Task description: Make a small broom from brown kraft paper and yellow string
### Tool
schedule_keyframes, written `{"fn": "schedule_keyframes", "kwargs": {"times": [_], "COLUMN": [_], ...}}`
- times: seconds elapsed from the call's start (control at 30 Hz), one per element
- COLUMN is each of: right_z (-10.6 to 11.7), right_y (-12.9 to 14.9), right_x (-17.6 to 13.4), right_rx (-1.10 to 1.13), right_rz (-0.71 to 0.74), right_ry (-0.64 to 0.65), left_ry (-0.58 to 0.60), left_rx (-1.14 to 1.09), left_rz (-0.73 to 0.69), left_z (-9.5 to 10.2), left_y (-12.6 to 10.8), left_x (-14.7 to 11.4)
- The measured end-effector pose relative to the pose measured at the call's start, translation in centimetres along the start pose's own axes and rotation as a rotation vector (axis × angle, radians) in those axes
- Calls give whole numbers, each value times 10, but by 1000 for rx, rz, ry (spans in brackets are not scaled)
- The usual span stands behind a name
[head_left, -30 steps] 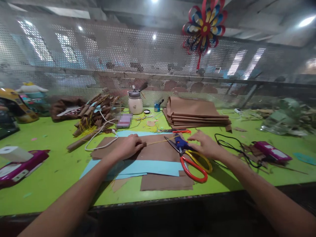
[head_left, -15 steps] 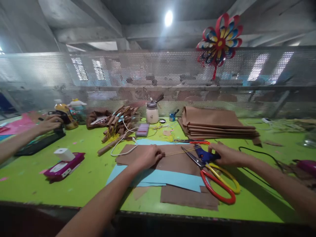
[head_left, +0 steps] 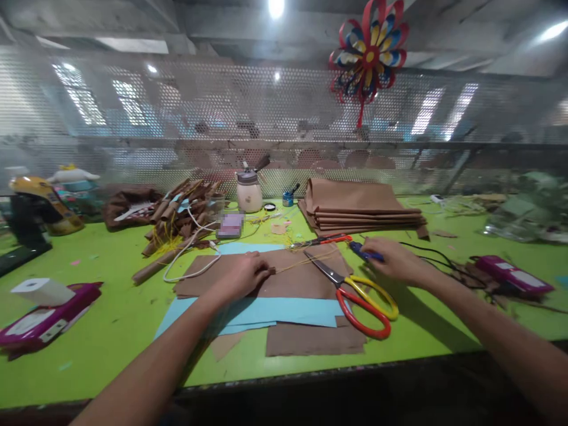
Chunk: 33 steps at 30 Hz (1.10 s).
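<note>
My left hand (head_left: 244,277) rests on a brown sheet (head_left: 306,273), its fingers closed on a small rolled brown piece (head_left: 268,272). From there, thin yellow strings (head_left: 306,262) stretch right towards my right hand (head_left: 393,260). That hand is wrapped round a blue-handled tool (head_left: 364,252) whose kind I cannot make out; its palm side is hidden. Large scissors (head_left: 361,305) with red and yellow handles lie parted on the sheets, just below my right hand. Pale blue sheets (head_left: 284,312) and another brown piece (head_left: 315,340) lie nearer the table's edge.
A red-handled tool (head_left: 328,239) lies behind the scissors. Folded brown sheets (head_left: 364,207) stand at the back, left of which are a jug (head_left: 249,192) and a small blue jar (head_left: 288,199). Brown rolls (head_left: 177,213) are piled left. Purple boxes (head_left: 515,277) with cords flank the work.
The view has swung right, and another person's hand at the far left is out of frame. My right hand has turned with the blue-handled tool; my left hand keeps its hold.
</note>
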State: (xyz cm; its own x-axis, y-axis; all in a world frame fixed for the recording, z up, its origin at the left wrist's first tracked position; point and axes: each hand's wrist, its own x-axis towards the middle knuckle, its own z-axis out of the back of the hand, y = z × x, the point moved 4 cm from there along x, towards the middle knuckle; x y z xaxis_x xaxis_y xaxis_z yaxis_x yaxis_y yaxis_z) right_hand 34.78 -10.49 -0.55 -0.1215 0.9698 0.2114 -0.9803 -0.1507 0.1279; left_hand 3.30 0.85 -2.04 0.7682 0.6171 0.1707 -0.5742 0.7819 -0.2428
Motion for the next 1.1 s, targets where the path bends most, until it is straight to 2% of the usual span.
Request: {"fn": "schedule_keyframes", "kwargs": {"times": [0.07, 0.13, 0.23, 0.47, 0.7, 0.9, 1.0, 1.1], "right_z": [-4, -9, -15, -25, -13, -15, -8, 10], "right_y": [36, 62, 76, 50, 6, -40, -30, 7], "right_x": [-11, -23, -38, -47, -77, -97, -86, -58], "right_rx": [43, -8, -54, 131, 127, 21, -45, -41], "right_rz": [61, 80, 20, -87, -187, -211, -126, -43], "right_ry": [58, 98, 108, 202, 253, 229, 172, 40], "left_ry": [-2, -4, -3, 26, 35, 60, 61, 49], "left_rx": [-14, -28, -42, -62, -94, -125, -123, -106], "left_rz": [-6, 0, 10, 33, 0, -7, 1, -5], "left_z": [0, 0, -1, -4, -2, 2, 3, 3], "left_y": [0, 1, 2, 7, 4, -7, -8, -7], "left_x": [1, 1, 2, 1, 0, -1, -1, -1]}}
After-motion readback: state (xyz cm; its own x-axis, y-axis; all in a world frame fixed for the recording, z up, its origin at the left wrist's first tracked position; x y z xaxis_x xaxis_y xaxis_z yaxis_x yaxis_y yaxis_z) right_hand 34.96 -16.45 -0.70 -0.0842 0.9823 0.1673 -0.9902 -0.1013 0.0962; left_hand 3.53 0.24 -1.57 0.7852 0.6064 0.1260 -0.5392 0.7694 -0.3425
